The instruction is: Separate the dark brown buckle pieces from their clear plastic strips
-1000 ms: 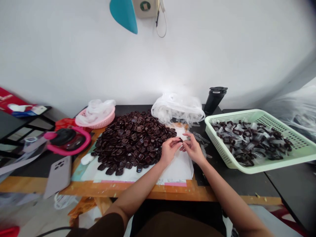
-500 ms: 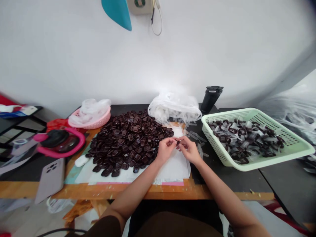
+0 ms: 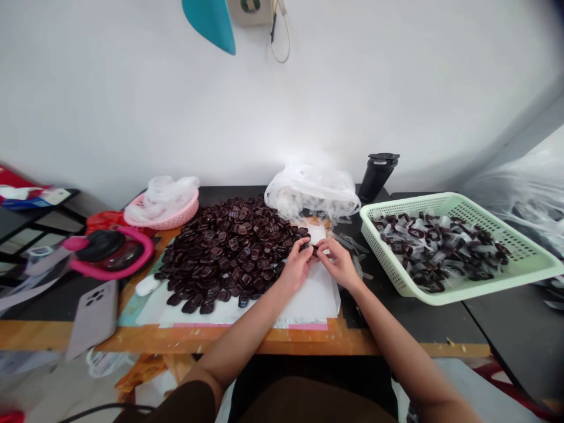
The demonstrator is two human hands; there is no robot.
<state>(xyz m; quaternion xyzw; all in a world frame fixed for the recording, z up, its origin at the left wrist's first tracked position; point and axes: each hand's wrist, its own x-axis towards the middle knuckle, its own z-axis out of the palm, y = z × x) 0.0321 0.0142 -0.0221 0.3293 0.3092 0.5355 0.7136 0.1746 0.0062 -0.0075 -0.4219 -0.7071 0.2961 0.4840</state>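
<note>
Left hand (image 3: 298, 268) more spread than before, grip unclear, right hand (image 3: 341, 265) pinching dark piece (image 3: 314, 251)

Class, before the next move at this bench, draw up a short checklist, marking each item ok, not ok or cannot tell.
1. Dark piece held: ok, in the right hand, with the left hand close by.
2. Clear strip joined to that piece: cannot tell, too small.
3. More pieces nearby: ok, a heap lies beside the left hand.
4. Loose strips nearby: ok, beside the right hand.
5. Phone wholly on the table: not ok, its lower end appears to overhang the front edge.
</note>
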